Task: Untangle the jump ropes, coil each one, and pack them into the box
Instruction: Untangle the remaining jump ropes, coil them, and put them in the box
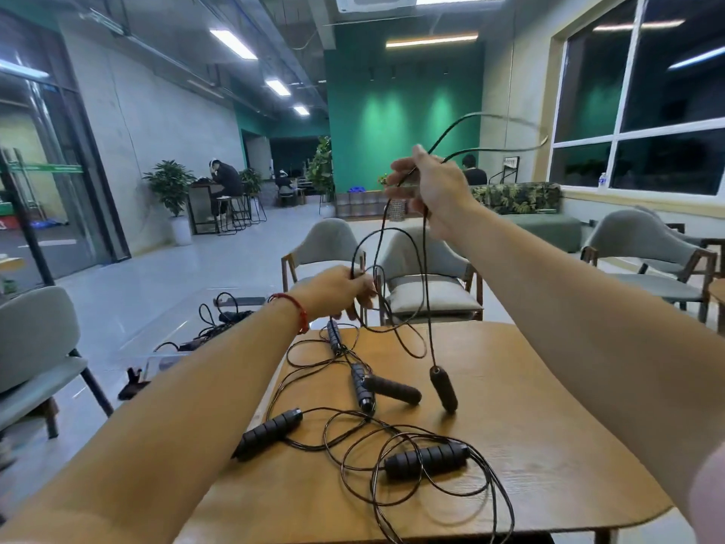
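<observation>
Across the table (549,426), thin black jump ropes (427,459) sprawl in tangled loops.

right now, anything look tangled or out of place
The cords on the table cross in a snarl around the ribbed handles, one loop reaches the near edge, and a smooth handle dangles on cord held by the right hand.

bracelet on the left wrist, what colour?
Red. It is a thin cord bracelet, seen clearly in the head view.
</observation>
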Available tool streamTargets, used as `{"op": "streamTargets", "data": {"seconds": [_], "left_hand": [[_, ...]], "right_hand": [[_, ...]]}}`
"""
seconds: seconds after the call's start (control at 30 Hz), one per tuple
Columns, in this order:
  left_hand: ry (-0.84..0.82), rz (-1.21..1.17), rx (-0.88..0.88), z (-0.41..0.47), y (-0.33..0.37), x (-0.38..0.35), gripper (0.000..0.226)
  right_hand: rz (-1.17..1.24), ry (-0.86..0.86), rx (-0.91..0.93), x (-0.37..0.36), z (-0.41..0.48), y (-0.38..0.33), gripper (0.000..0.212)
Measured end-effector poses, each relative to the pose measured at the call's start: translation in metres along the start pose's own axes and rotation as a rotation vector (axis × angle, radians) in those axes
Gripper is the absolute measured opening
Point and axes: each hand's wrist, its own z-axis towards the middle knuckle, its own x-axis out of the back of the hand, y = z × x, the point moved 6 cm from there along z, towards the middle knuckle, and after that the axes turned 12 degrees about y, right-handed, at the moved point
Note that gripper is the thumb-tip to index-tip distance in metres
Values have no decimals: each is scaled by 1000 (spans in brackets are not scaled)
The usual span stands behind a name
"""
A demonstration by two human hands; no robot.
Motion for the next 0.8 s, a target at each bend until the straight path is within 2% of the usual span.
{"op": "streamTargets", "data": {"seconds": [0.13,0.27,0.37,0.43,0.57,0.63,0.7,0.73,0.77,0.8], "left_hand": [[256,-287,114,14,1,35,36],[299,-602,282,25,-11,58,23],[360,-783,324,33,-26,65,18],[432,-850,352,31,-34,71,21],[685,-1050,551,35,-86,86,34],[762,-878,594,32,-110,95,40],[707,-369,603,31,-115,96,54],[700,-565,651,32,-120,86,44],[699,-905,658,36,-123,71,28],[698,-999,659,37,-123,60,20]], "right_hand": [[-225,104,87,26,14,-2,46],[-448,176,138,53,27,9,49],[-572,255,156,72,38,16,51],[-637,325,176,83,44,21,53],[-761,482,175,114,50,30,47],[-844,544,174,131,52,37,47],[-917,556,175,141,54,47,54],[-948,530,166,141,57,56,56],[-987,469,135,136,57,67,56],[-1016,393,114,130,59,82,55]]}}
